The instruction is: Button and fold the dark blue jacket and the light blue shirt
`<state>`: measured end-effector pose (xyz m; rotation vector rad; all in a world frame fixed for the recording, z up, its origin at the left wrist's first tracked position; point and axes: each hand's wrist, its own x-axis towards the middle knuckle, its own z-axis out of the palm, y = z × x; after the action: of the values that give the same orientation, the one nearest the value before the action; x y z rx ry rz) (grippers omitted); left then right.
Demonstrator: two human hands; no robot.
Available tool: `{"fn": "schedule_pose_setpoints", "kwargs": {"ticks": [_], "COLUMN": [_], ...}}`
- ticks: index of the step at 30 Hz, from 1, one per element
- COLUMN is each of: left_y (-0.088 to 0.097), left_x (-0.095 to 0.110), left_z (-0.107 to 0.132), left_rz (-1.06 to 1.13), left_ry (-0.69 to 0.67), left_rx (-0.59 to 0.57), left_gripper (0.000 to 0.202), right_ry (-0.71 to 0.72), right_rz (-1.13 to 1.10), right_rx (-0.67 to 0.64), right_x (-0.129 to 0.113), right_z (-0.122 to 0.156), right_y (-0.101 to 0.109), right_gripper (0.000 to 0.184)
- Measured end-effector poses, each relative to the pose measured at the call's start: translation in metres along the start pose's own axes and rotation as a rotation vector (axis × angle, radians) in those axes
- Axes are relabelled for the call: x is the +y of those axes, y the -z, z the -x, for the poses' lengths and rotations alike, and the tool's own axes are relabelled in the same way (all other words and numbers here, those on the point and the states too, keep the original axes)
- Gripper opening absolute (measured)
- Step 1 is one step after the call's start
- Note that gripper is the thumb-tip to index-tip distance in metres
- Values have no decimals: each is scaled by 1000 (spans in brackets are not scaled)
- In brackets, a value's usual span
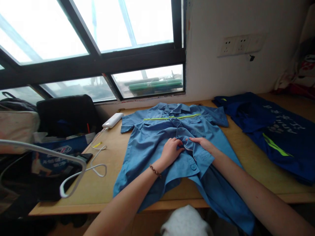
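Note:
A light blue short-sleeved work shirt with a yellow-green stripe across the chest lies front up on the wooden table. Its lower hem hangs over the near edge. My left hand, with a bead bracelet at the wrist, pinches the left side of the button placket at mid-chest. My right hand pinches the facing edge of the placket right beside it. Both hands have fingers curled on the fabric, nearly touching each other. A button shows just below them.
A dark blue garment with white lettering lies at the right. A white power bank with a cable sits at the left, near a white hanger. Bags and a black case crowd the far left. A window spans the back wall.

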<state>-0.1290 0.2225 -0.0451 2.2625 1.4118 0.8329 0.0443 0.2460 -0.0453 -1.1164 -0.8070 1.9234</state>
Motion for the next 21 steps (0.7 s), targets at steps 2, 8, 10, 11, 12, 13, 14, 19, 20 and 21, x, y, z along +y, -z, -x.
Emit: {"fn": "schedule_pose_setpoints", "kwargs": {"ticks": [2,8,10,11,12,13,14,19,20,21], "left_y": [-2,1,3,3,4,4,4,9,9,10], "left_x": [-2,-4,-5,-6,-7,-7,-8,-3,-1,1], "left_z": [-2,-4,-3,-3,-3,-3,-4,-6,-6,-5], "left_rz": [5,79,134,191,278,394,526,1003,1058,1109], "left_ry": [-1,77,100,124,162,216,284,538,540,531], "left_rx": [-18,-19,-14,-18,-34,-64,-103,-183,-171,-158], "left_gripper": [14,11,11,13,14,15,17,21,21,22], "right_ry": [4,8,32,60,97,137,177,278,292,305], "right_rz": [8,4,39,69,109,155,200,318,329,340], "right_rx": [18,7,-3,-6,-6,-2,4,70,78,78], "right_x": [0,2,2,2,2,2,2,0,-1,-2], "right_z": [1,2,3,4,5,5,6,7,7,8], "right_y": [-1,-2,-3,-3,-4,-5,-6,-9,-9,-9], "right_gripper": [16,17,18,17,17,16,16,21,23,24]}}
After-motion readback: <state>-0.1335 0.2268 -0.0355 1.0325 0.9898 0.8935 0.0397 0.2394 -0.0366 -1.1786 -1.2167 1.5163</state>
